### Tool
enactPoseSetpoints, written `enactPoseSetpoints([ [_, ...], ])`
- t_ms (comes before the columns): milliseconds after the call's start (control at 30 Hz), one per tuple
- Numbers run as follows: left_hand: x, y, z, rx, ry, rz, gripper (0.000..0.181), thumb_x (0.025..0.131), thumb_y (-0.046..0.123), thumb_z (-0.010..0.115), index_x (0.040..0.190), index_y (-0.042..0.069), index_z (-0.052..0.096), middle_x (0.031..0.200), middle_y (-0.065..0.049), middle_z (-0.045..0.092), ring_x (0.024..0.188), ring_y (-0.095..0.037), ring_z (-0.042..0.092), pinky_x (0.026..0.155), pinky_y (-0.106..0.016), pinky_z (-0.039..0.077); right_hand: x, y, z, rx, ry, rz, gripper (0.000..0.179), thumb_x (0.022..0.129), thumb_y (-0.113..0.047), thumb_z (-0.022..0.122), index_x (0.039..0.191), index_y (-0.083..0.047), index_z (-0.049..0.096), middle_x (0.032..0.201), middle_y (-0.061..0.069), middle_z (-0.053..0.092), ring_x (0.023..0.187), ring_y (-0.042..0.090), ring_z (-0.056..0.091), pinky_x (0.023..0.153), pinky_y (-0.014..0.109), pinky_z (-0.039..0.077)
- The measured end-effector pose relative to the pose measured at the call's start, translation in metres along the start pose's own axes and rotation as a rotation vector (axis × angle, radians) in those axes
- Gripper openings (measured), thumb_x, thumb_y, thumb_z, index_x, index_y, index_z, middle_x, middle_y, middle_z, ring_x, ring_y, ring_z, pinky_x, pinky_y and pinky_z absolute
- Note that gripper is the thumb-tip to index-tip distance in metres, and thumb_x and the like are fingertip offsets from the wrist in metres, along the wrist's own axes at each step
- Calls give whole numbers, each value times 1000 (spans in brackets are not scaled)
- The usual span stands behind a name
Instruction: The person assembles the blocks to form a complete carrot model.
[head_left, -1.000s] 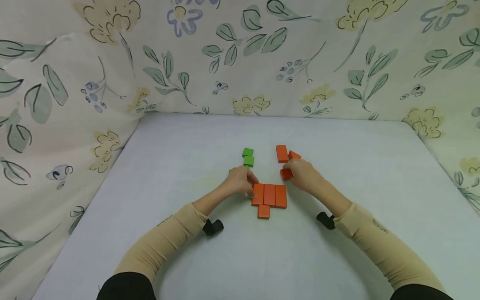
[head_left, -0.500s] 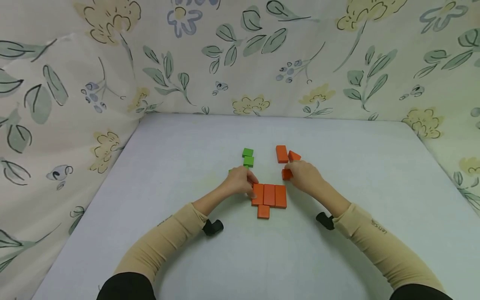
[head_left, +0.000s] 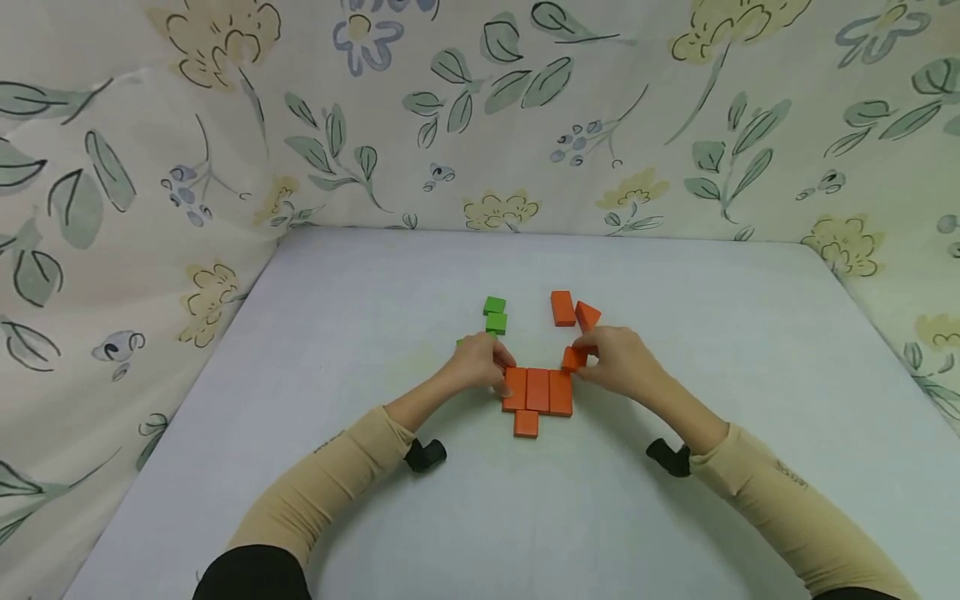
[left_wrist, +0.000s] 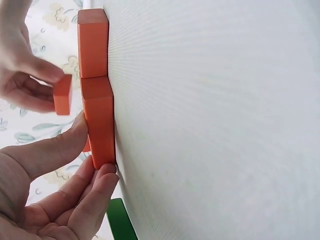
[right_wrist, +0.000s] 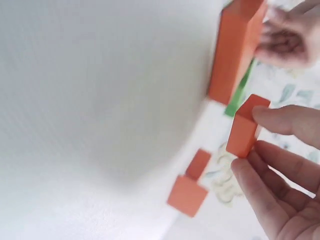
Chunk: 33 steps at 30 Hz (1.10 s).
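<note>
The left hand (head_left: 478,363) grips the leftmost orange block (head_left: 517,392), lower right of frame centre, seemingly steadying its row, while the right hand (head_left: 621,362) pinches a smaller orange block (head_left: 574,359) above the row's right end, apparently raised for clearance.

1. From the orange row (head_left: 537,390), I'm seeing a lane at 12 o'clock between green blocks (head_left: 496,323) and an orange brick (head_left: 562,308).
2. The left hand (head_left: 476,362) is blocking 10; the right hand (head_left: 619,361), holding a small block (head_left: 573,359), 2.
3. Past the orange square (head_left: 526,424), bare tabletop (head_left: 525,517) is stretching toward 6; the triangle (head_left: 587,315) is obstructing 1.
</note>
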<state>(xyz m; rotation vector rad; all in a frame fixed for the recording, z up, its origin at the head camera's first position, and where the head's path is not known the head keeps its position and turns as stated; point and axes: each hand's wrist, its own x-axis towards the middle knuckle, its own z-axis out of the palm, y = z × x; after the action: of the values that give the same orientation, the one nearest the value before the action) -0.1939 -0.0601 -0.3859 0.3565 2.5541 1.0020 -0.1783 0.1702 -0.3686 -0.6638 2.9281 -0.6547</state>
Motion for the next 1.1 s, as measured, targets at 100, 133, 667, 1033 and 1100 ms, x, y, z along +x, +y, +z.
enactPoseSetpoints([
  [100,0,0,0,2,-2,7,37,66,2,88,101,1,75,87,-4,71,74,-14,58,62,-22,47,-13,-7,-1,44,-20,-20,27,76,-3,77,101,5,72,89,10,69,81,27,62,71,38,54],
  [133,0,0,0,4,-2,10,37,66,2,88,101,1,75,87,-5,71,74,-14,58,62,-22,47,-18,-10,0,51,-26,-34,27,76,-3,77,101,5,73,89,10,69,81,27,62,71,38,54],
  [667,0,1,-1,20,6,3,37,66,2,88,101,2,75,89,-4,71,76,-15,58,66,-23,48,-53,-41,22,42,-149,-166,25,74,-7,83,98,-1,75,91,2,71,80,15,61,71,29,53],
  [1033,-1,1,-1,16,8,7,36,66,3,88,100,2,75,88,-5,71,77,-15,60,66,-23,48,-53,-43,32,5,-103,-200,26,72,-4,83,96,0,74,89,4,70,78,16,60,70,29,54],
  [1100,-1,2,-1,16,9,5,36,66,3,88,100,2,75,88,-5,71,77,-15,60,66,-23,48,-53,-43,32,6,-101,-199,26,72,-4,83,96,0,74,89,4,70,78,16,60,70,29,54],
])
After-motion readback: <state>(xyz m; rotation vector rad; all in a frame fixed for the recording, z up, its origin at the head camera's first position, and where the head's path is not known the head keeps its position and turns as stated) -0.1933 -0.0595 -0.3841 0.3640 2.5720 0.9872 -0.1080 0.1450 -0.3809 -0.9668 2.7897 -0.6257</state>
